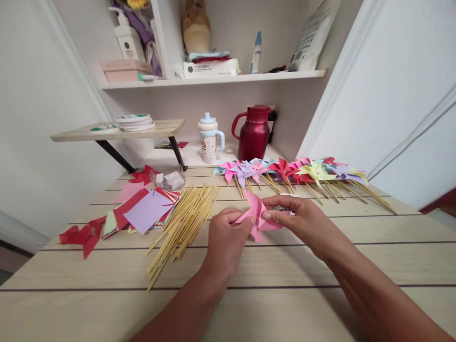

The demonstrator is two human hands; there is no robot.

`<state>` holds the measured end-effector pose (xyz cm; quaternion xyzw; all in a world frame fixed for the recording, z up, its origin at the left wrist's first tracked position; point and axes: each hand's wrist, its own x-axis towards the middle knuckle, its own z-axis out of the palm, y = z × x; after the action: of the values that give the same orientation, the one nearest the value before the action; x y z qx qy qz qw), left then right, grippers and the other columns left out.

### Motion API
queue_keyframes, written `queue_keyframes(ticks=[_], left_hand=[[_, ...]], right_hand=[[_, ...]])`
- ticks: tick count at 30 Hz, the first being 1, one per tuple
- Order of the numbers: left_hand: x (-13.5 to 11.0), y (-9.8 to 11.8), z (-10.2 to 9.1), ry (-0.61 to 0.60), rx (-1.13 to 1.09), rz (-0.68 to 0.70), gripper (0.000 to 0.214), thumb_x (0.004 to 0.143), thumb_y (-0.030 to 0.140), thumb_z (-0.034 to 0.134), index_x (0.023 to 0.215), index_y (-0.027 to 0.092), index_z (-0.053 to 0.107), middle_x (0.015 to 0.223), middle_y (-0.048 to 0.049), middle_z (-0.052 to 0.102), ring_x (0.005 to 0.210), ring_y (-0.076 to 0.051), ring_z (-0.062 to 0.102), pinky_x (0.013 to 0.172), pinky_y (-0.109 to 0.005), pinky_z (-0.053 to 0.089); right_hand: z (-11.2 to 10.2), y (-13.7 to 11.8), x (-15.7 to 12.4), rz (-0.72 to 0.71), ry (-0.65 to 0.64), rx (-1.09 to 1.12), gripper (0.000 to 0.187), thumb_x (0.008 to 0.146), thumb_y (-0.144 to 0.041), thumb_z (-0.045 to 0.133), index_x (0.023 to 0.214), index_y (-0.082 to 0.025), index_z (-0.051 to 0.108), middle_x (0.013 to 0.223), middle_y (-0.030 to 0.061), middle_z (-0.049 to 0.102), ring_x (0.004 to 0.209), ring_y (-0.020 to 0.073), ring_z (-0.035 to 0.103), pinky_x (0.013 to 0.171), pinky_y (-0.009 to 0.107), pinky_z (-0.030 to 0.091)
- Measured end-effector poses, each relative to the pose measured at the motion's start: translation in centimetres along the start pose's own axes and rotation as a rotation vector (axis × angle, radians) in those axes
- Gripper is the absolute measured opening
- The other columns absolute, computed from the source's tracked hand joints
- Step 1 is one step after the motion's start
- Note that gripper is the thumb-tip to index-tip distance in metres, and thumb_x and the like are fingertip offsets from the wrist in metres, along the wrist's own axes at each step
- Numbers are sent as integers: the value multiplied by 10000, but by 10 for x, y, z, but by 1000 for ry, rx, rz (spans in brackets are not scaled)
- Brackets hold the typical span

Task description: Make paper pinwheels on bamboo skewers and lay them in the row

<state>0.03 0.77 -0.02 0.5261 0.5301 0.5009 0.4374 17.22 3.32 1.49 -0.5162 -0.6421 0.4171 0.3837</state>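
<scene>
A pink paper pinwheel [257,214] with folded blades is held up over the table between both hands. My left hand [228,237] is closed on its left side, thumb pressed near the centre. My right hand [295,216] pinches its right side between thumb and fingers. No stick shows on this pinwheel. To the left of my left hand lies a loose pile of thin wooden sticks [185,223]. Behind the hands, finished pinwheels on sticks [285,172] lie in a row, in pink, purple, red, blue and yellow. A small object, partly hidden, sits behind my right hand.
Cut paper sheets [147,209], a red folded paper [85,235] and a clear box with small white packets [170,180] lie at the left. Along the back stand a cup [208,142], a red thermos jug [254,135] and a small raised shelf [167,127].
</scene>
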Motion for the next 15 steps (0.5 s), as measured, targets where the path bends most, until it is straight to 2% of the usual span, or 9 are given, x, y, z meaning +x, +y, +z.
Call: queue_keyframes(ticks=[7,15], left_hand=[[-1,2,0,-17,-42,-10,178,746,208,642,577,158,666,818,-70,681,785,-196,616,704,-290,447],[0,0,2,10,-30,-15,180,739,188,652,563,159,670,783,-58,661,761,-186,602,680,-280,429]], right_hand=[[2,-5,-3,-60,15,-127,193,779,-429,725,830,-252,784,810,1,754,731,197,655,677,295,484],[5,-4,-4,-47,-3,-115,182,793,-390,704,725,-226,744,714,-5,700,693,174,623,623,262,450]])
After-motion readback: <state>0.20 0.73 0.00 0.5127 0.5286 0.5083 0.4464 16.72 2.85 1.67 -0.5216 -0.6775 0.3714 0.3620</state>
